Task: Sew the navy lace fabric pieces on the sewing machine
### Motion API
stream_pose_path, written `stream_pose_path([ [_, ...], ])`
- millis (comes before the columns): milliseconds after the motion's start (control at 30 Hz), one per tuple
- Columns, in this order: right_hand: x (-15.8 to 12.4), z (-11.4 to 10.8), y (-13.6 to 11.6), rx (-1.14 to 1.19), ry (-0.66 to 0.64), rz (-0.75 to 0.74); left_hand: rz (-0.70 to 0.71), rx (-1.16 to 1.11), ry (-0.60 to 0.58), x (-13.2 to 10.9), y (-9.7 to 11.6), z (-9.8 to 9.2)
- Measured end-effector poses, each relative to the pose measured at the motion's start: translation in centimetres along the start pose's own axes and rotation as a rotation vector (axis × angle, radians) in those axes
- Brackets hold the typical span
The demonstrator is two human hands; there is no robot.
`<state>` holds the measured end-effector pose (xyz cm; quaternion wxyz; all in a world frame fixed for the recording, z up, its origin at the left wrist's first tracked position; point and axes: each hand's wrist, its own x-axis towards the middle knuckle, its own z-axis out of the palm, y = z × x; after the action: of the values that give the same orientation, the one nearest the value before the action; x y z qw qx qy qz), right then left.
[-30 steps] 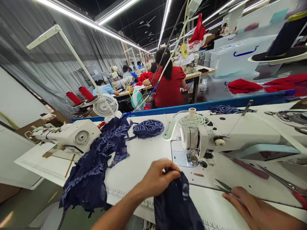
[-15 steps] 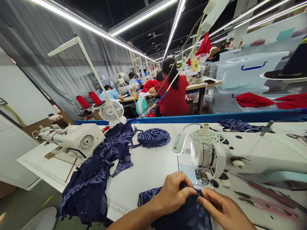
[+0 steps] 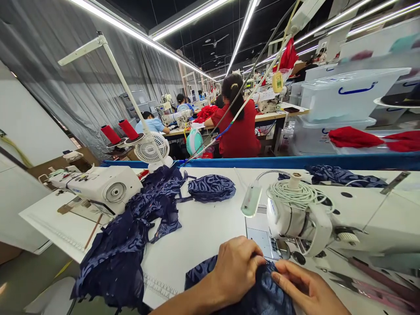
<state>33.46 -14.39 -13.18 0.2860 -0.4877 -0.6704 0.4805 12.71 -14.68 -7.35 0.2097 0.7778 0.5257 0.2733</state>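
Both hands meet at six o'clock on a fabric piece (image 3: 262, 297) on the table (image 3: 203, 232), left hand (image 3: 238, 269) touching right hand (image 3: 306, 291). The sewing machine (image 3: 315, 214) stands at four o'clock, just behind them. A fabric pile (image 3: 138, 227) lies at eight o'clock, a second machine (image 3: 98, 188) beyond it at nine. Scissors (image 3: 357, 286) lie at five o'clock.

Both hands low in view, fingertips meeting at six o'clock.

Left hand (image 3: 236, 267) knuckles up, fingers curled down and pinched shut, forearm running off toward seven o'clock. Right hand (image 3: 306, 289) at five o'clock, palm down, fingers bunched toward the left fingertips, thumb tucked under.
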Motion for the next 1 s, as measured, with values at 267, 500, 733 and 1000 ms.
stream_pose_path([
  [267, 0.2, -0.4, 0.7, 0.031, 0.043, -0.02, -0.185, -0.226, -0.177, 0.2, 1.8, -1.6],
  [500, -0.3, 0.1, 1.6, -0.021, 0.136, -0.074, -0.227, -0.24, -0.198, 0.4, 2.5, -1.9],
  [733, -0.8, 0.4, 0.5, -0.093, 0.163, -0.156, -0.543, -0.586, -0.486, 1.0, 1.5, -2.0],
  [1000, -0.7, 0.4, 0.4, -0.075, 0.123, -0.146, -0.468, -0.622, -0.362, 0.7, 0.6, -1.2],
])
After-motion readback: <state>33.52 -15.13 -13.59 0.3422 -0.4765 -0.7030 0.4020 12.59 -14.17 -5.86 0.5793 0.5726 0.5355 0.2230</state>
